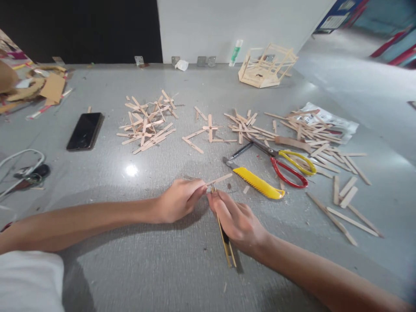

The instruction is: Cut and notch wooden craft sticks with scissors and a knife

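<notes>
My left hand [180,199] pinches a thin wooden craft stick [221,178], which points up and to the right past the fingertips. Close beside it, my right hand [238,221] is closed around a long, narrow tool [225,248] with yellow edges and a dark middle; its exact kind is unclear. The tool's upper tip shows between the two hands, near the stick, but whether they touch I cannot tell. A yellow utility knife [260,183] lies just beyond my right hand. Scissors [290,168] with one red and one yellow handle rest behind the knife.
Joined craft sticks [144,123] lie in a heap at the back left, with a cross-shaped piece [210,128] near the middle. Loose sticks [325,149] spread over the right. A stick frame [266,67] and glue tube [235,53] stand behind. A phone [85,131] lies left.
</notes>
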`<state>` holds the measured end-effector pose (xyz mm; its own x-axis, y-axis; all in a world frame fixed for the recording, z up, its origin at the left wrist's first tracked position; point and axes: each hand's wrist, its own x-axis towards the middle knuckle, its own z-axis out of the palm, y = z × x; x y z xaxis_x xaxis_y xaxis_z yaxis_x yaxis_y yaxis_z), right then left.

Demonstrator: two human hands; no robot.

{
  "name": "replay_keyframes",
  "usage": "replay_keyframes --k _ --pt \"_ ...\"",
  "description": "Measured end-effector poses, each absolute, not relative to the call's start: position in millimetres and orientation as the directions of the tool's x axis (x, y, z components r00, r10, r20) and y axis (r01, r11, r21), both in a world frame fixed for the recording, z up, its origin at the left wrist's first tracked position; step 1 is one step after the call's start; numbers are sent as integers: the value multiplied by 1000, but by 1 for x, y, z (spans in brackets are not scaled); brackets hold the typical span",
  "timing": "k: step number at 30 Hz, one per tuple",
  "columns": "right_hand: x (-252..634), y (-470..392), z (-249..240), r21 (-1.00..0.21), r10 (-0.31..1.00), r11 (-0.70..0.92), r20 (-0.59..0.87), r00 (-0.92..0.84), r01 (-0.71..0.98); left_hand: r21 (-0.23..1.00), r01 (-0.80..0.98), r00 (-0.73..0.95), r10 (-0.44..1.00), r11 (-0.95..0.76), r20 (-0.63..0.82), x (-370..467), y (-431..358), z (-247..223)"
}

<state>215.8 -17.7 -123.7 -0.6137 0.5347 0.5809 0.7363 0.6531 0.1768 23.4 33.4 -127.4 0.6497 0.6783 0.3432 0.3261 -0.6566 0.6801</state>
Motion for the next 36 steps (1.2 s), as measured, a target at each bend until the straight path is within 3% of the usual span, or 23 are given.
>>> replay_keyframes --k 6,12,19,24,36 --pt "218 -18 -122 200 522 672 555 -648 713 676 322 670 664 -663 332 23 33 -127" --pt "213 -14 -127 98 518 680 636 -571 726 683 315 670 664 -659 331 23 33 -126" --pt "216 -17 -122 181 554 667 528 -644 723 692 321 646 684 -647 339 24 33 -127" --pt "221 -19 -120 175 555 705 466 -689 687 686 317 651 676 -656 345 24 33 -125" --pt "219 -12 -124 125 512 719 571 -642 684 695 323 646 687 -642 334 23 32 -127"
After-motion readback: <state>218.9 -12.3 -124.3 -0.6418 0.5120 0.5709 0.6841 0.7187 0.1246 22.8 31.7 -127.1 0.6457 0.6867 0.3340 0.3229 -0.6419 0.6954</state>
